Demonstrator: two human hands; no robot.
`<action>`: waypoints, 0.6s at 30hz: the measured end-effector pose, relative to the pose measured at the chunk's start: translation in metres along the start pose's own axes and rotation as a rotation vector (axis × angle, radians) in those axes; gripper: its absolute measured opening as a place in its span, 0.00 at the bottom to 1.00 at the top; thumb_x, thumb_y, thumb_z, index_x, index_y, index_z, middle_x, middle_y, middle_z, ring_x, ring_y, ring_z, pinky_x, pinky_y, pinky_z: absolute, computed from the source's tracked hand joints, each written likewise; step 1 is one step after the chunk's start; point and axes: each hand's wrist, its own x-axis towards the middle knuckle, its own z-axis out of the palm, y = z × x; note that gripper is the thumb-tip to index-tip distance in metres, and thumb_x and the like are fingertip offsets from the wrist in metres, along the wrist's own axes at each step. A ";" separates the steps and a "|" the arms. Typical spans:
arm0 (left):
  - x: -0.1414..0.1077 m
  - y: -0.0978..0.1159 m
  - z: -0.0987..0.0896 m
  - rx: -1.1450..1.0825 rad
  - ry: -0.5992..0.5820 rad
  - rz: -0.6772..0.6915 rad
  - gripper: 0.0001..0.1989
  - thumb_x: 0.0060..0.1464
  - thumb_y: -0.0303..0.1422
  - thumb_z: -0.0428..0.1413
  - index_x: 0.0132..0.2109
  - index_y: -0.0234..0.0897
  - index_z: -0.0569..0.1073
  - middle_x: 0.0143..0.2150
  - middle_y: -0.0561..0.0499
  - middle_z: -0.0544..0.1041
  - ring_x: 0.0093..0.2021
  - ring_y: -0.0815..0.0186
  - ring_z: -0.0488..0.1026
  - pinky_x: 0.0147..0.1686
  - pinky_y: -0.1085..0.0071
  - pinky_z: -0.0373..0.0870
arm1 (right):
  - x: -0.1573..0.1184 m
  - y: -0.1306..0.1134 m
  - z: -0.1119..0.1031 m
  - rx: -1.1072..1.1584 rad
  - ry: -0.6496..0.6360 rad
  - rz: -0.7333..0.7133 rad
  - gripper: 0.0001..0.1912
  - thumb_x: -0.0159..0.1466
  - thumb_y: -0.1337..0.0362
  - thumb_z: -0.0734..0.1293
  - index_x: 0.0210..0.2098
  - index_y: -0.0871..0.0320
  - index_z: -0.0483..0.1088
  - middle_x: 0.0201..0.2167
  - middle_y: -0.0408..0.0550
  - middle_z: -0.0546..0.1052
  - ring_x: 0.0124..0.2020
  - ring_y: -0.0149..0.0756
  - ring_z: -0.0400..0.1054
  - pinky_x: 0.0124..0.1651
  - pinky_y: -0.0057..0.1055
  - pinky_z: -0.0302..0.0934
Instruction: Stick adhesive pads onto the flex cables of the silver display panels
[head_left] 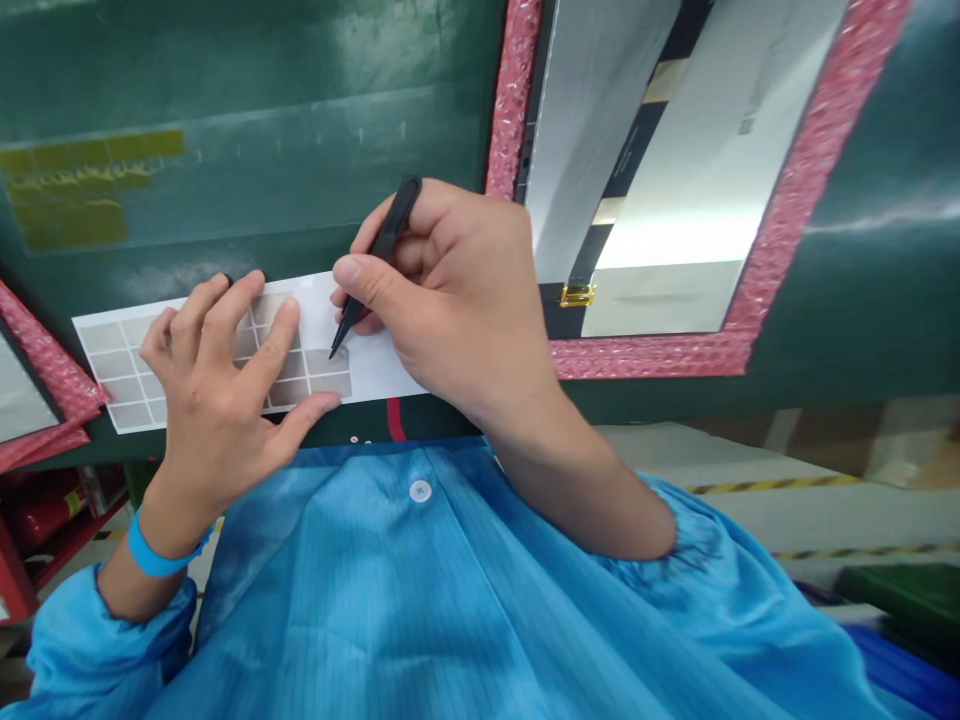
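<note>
A white sticker sheet [384, 366] with rows of greyish rectangular labels lies near the front edge of the green table. My left hand [225, 385] rests on it with fingers spread, pressing the sheet down. Black tweezers [386, 238] are pinched between the thumb and fingers of my right hand [457, 300]. Their tips touch or hover just over a label at the right end of the label rows; I cannot tell which. Part of the sheet is hidden under both hands.
Right of my hands lies a flat panel [675, 230] with silver and black parts, on pink bubble wrap [645, 358]. More pink bubble wrap [60, 375] sits at the left edge. A clear strip with yellow tape pieces [82, 190] lies on the green table [300, 50].
</note>
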 end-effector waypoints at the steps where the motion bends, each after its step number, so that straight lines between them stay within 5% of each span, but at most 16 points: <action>1: 0.000 0.000 0.000 0.004 -0.002 -0.001 0.36 0.61 0.55 0.65 0.71 0.52 0.69 0.76 0.40 0.65 0.76 0.37 0.60 0.71 0.37 0.53 | 0.001 0.000 0.000 0.002 -0.006 0.004 0.24 0.62 0.41 0.80 0.32 0.50 0.69 0.26 0.40 0.78 0.27 0.37 0.75 0.28 0.34 0.72; 18: 0.001 0.001 -0.001 0.028 -0.002 0.017 0.34 0.63 0.54 0.63 0.71 0.48 0.70 0.75 0.38 0.67 0.75 0.37 0.61 0.70 0.36 0.56 | 0.003 -0.019 0.002 -0.051 -0.050 0.125 0.19 0.63 0.54 0.82 0.30 0.49 0.68 0.27 0.42 0.78 0.29 0.39 0.73 0.31 0.36 0.68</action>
